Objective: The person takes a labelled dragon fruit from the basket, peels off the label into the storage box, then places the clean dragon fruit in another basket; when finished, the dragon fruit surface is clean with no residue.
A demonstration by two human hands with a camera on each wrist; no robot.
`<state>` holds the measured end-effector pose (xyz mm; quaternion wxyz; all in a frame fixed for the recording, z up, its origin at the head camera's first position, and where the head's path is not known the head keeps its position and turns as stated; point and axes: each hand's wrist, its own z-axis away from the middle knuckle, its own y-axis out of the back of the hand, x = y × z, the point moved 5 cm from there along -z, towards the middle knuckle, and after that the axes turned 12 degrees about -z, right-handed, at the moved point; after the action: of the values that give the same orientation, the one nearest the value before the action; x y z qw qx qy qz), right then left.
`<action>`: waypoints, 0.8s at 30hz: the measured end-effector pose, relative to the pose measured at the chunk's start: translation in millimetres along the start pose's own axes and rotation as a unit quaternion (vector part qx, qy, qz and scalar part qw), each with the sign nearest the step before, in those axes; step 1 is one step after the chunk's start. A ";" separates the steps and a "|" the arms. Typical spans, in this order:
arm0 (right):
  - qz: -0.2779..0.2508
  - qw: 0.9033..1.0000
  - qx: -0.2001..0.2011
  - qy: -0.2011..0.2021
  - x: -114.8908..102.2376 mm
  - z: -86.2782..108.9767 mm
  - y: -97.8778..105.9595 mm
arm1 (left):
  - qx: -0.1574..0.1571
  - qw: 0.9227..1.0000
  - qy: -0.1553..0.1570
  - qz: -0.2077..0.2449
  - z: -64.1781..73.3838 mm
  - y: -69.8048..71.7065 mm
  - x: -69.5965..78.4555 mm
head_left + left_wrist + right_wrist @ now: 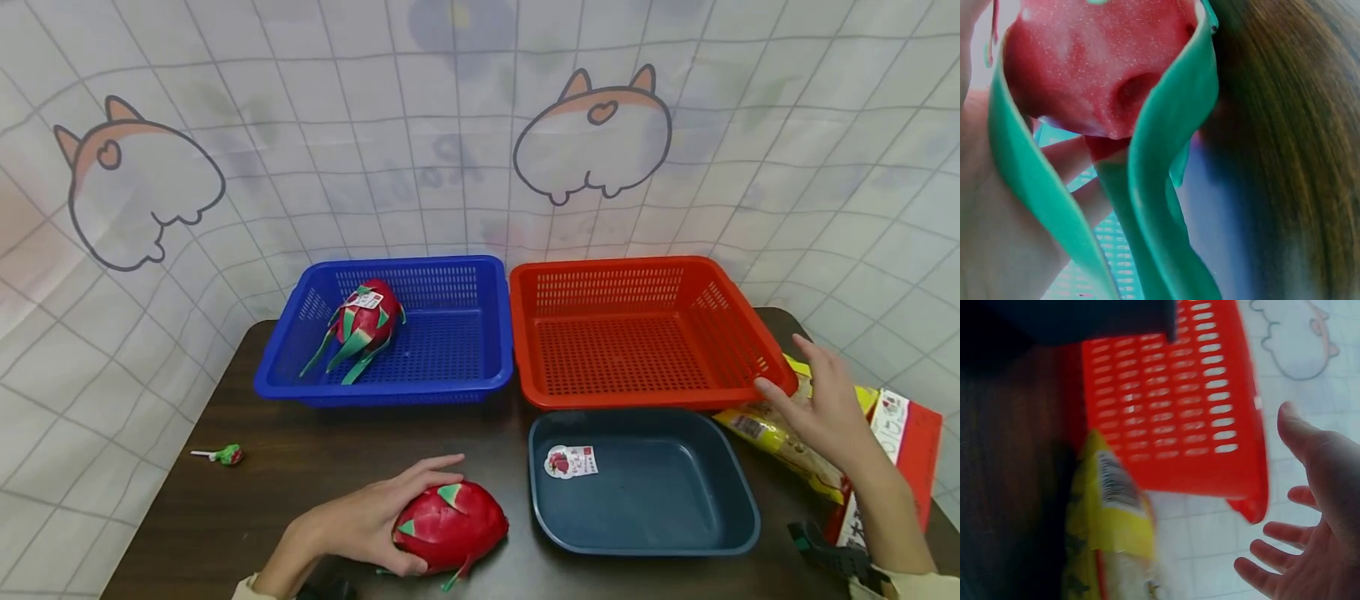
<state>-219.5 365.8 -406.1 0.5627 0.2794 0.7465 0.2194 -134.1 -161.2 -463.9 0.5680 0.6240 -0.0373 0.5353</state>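
At the dark desk (307,446) (gridded cloth (360,125) behind), the left grip (367,518) clasps a dragon fruit (461,525); the right grip (825,412) hangs released.

Dragon fruit (457,525) left of tray (637,500), baskets (611,354) behind

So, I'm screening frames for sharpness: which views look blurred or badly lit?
Head view: evenly lit, mostly sharp; left wrist: dark shadow on the brown wood-grain table beside the green-leafed red dragon fruit; right wrist: dim at left, with the yellow printed plastic packet blurred and the dark-blue rectangular tray almost lost in shade.
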 end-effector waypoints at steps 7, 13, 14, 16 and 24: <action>-0.039 0.999 -0.018 0.021 12.9 -4.6 -6.4 | -0.001 1.000 -0.009 0.014 0.2 -1.5 -0.1; -0.046 0.998 -0.040 0.025 22.4 -4.6 -15.4 | 0.004 0.999 0.008 0.034 -1.8 -3.3 -1.2; -0.045 0.998 -0.046 0.016 24.5 -3.6 -16.7 | 0.005 0.999 0.011 0.033 -2.3 -3.7 -1.0; -0.051 0.997 -0.053 0.006 27.5 -1.9 -19.0 | 0.008 1.000 0.019 0.023 -3.2 -4.3 0.4; -0.063 0.996 -0.055 0.006 22.8 0.6 -20.0 | 0.047 0.998 0.035 -0.032 -2.1 -3.9 15.5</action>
<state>-227.2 366.0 -435.5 0.5852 0.1988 0.7529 0.2263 -126.3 -149.5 -456.0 0.5554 0.6317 0.0280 0.5400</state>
